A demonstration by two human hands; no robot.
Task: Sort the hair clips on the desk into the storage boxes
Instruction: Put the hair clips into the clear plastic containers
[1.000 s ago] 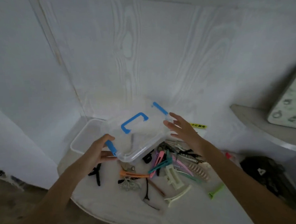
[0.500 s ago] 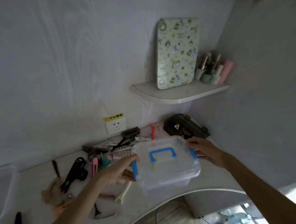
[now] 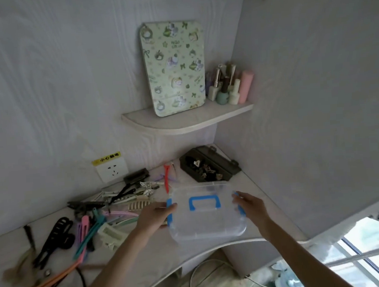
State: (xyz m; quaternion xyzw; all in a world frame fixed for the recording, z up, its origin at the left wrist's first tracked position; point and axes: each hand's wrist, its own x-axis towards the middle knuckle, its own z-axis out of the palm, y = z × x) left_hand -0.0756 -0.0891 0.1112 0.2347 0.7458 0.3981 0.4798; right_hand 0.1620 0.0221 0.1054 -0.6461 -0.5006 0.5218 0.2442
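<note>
A clear storage box (image 3: 206, 222) with a blue handle and blue side latches rests on the desk (image 3: 267, 207) right of centre, its lid on. My left hand (image 3: 154, 217) grips its left side at the latch. On the opposite side, my right hand (image 3: 250, 207) holds the right latch. Several hair clips (image 3: 95, 219) in black, pink, teal, cream and orange lie scattered over the desk's left half. A dark storage box (image 3: 210, 163) with small clips inside sits open in the back corner.
A corner shelf (image 3: 187, 121) above the desk carries a patterned board and several small bottles. A wall socket (image 3: 112, 170) sits behind the clips. The desk's curved front edge runs just below the clear box; a window shows at lower right.
The view swung right from the desk's left end. Both hands carried the clear box rightward and lowered it onto the desk in front of the dark box.
</note>
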